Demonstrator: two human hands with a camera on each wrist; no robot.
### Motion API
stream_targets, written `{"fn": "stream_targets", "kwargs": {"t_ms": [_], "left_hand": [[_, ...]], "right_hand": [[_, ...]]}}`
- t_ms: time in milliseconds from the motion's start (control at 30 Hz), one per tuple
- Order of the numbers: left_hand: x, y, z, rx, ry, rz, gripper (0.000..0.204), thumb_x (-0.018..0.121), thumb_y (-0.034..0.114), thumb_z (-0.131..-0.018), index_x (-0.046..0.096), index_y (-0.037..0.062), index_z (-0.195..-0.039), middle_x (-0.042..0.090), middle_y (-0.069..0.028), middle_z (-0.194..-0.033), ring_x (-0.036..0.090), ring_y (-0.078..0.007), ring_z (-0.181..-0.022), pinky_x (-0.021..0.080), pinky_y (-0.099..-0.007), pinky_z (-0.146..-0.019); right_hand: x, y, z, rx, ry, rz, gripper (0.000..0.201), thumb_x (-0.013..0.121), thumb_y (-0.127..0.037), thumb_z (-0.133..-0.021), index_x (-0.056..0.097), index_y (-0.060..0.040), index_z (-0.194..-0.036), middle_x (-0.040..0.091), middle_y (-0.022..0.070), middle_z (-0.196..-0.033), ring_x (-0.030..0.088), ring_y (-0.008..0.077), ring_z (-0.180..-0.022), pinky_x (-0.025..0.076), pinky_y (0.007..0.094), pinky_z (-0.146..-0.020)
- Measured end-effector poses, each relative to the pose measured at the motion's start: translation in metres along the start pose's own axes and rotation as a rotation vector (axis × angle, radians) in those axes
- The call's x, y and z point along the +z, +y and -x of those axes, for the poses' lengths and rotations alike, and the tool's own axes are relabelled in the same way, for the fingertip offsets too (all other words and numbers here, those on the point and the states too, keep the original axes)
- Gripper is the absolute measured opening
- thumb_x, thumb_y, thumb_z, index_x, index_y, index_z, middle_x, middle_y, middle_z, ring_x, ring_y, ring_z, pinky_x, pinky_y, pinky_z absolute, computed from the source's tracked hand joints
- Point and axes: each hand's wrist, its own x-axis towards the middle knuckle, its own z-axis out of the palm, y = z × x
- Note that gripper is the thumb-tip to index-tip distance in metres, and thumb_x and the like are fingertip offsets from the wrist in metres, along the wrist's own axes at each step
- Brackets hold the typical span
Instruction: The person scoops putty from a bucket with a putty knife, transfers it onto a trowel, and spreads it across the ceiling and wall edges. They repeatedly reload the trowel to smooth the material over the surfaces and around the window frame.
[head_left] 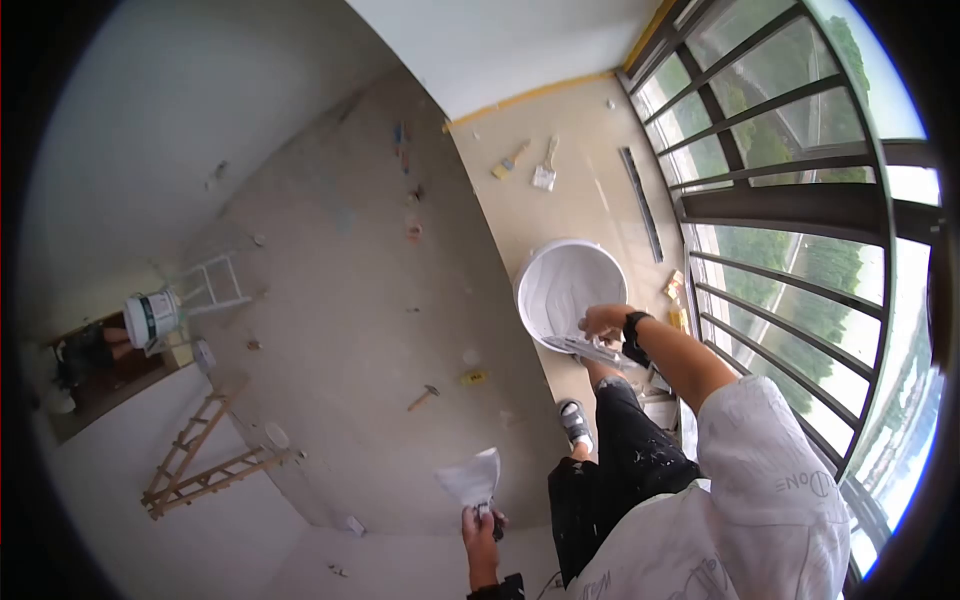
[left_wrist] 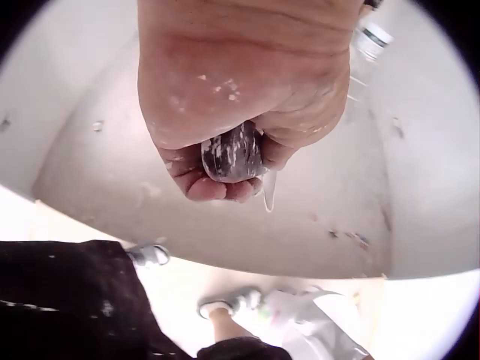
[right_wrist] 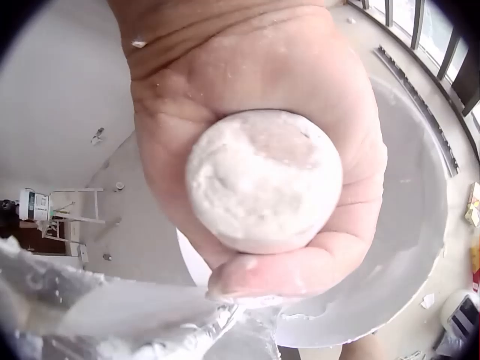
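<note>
The right hand has its fingers curled round the round, putty-caked handle end of a plastering trowel, held at the 5 o'clock rim of the white bucket, whose inside is smeared with white compound. The left hand, down at 6 o'clock in the head view, grips the dark, paint-flecked handle of a putty knife, its wide blade coated white and pointing up over the bare floor.

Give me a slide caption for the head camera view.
Right hand scoops at the white bucket; left hand holds a putty knife.
</note>
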Motion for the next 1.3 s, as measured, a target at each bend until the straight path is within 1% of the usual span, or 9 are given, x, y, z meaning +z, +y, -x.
{"fn": "stream_targets", "kwargs": {"t_ms": [100, 200, 333, 533, 1033, 1100, 1200, 1233, 1300], "left_hand": [[0.01, 0.043, -0.018, 0.077, -0.23, -0.187, 0.014, 0.05, 0.018, -0.099, 0.051, 0.0042, -0.097, 0.057, -0.0043, -0.078, 0.053, -0.0111, -0.061, 0.043, -0.0264, -0.054], [0.023, 0.066, -0.032, 0.267, -0.39, -0.369, 0.038, 0.047, 0.033, -0.1, 0.055, 0.004, -0.077, 0.056, -0.0016, -0.063, 0.049, -0.0078, -0.05, 0.039, -0.0229, -0.046], [0.054, 0.086, -0.029, 0.409, -0.689, -0.492, 0.043, 0.048, 0.04, -0.098, 0.059, 0.0053, -0.076, 0.057, -0.0001, -0.062, 0.049, -0.0065, -0.049, 0.039, -0.0215, -0.045], [0.111, 0.075, 0.067, 0.486, -1.173, -0.592, 0.042, 0.05, 0.039, -0.098, 0.06, 0.0051, -0.076, 0.057, -0.0009, -0.061, 0.049, -0.0061, -0.049, 0.037, -0.0211, -0.043], [0.162, -0.032, 0.276, 0.335, -1.819, -0.982, 0.046, 0.054, 0.042, -0.097, 0.063, 0.0008, -0.08, 0.056, -0.0035, -0.06, 0.048, -0.0076, -0.048, 0.035, -0.0216, -0.043], [0.171, -0.041, 0.305, 0.42, -1.893, -1.011, 0.039, 0.053, 0.036, -0.099, 0.062, 0.0033, -0.079, 0.056, -0.0006, -0.063, 0.048, -0.0058, -0.049, 0.036, -0.0211, -0.043], [0.185, -0.08, 0.351, 0.445, -1.976, -1.177, 0.042, 0.052, 0.038, -0.099, 0.061, 0.0041, -0.076, 0.055, -0.0007, -0.06, 0.046, -0.0055, -0.047, 0.034, -0.0214, -0.042], [0.189, -0.098, 0.368, 0.455, -2.0, -1.238, 0.043, 0.051, 0.039, -0.099, 0.061, 0.0044, -0.075, 0.055, -0.0009, -0.06, 0.046, -0.0055, -0.047, 0.034, -0.0215, -0.041], [0.216, -0.151, 0.387, 0.453, -2.077, -1.332, 0.043, 0.051, 0.039, -0.099, 0.06, 0.0051, -0.074, 0.054, -0.001, -0.06, 0.045, -0.0055, -0.047, 0.033, -0.0216, -0.041]], "right_hand": [[0.033, 0.004, 0.05, -0.159, 0.395, 0.131, 0.027, 0.062, -0.023, -0.085, 0.065, -0.008, -0.107, 0.067, 0.0171, -0.103, 0.065, 0.0316, -0.098, 0.05, 0.05, -0.082], [0.071, -0.009, 0.116, 0.064, 0.785, 0.053, 0.03, 0.058, -0.033, -0.089, 0.063, -0.0178, -0.115, 0.064, 0.0129, -0.11, 0.054, 0.0345, -0.115, 0.035, 0.0593, -0.095], [0.119, -0.03, 0.244, -0.385, 1.343, -0.127, 0.029, 0.055, 0.004, -0.073, 0.066, -0.0125, -0.094, 0.061, 0.0097, -0.103, 0.053, 0.0342, -0.104, 0.04, 0.0505, -0.085], [0.24, -0.054, 0.444, -0.901, 1.286, -0.291, 0.031, 0.051, 0.014, -0.064, 0.058, -0.0032, -0.088, 0.058, 0.0118, -0.089, 0.056, 0.0331, -0.086, 0.044, 0.0376, -0.074], [0.592, 0.106, 0.517, 0.126, 2.058, -0.443, 0.028, 0.053, 0.01, -0.063, 0.061, -0.0037, -0.087, 0.061, 0.0195, -0.077, 0.062, 0.0365, -0.083, 0.047, 0.0417, -0.072], [0.649, 0.092, 0.517, 0.198, 2.07, -0.905, 0.024, 0.06, 0.004, -0.071, 0.062, -0.0044, -0.093, 0.063, 0.0151, -0.088, 0.063, 0.0271, -0.088, 0.049, 0.0383, -0.073], [0.721, 0.06, 0.527, -1.311, 2.48, -1.91, 0.024, 0.056, -0.026, -0.095, 0.059, -0.0052, -0.108, 0.061, 0.0078, -0.108, 0.059, 0.0232, -0.092, 0.05, 0.0397, -0.083], [0.748, 0.057, 0.54, -1.298, 2.569, -1.899, 0.024, 0.056, -0.026, -0.095, 0.059, -0.0052, -0.108, 0.061, 0.0078, -0.108, 0.059, 0.0232, -0.092, 0.05, 0.0397, -0.083], [0.789, 0.075, 0.568, -1.189, 2.629, -1.04, 0.023, 0.066, -0.024, -0.088, 0.061, -0.0031, -0.097, 0.06, 0.009, -0.102, 0.056, 0.0219, -0.091, 0.047, 0.0369, -0.085]]}}
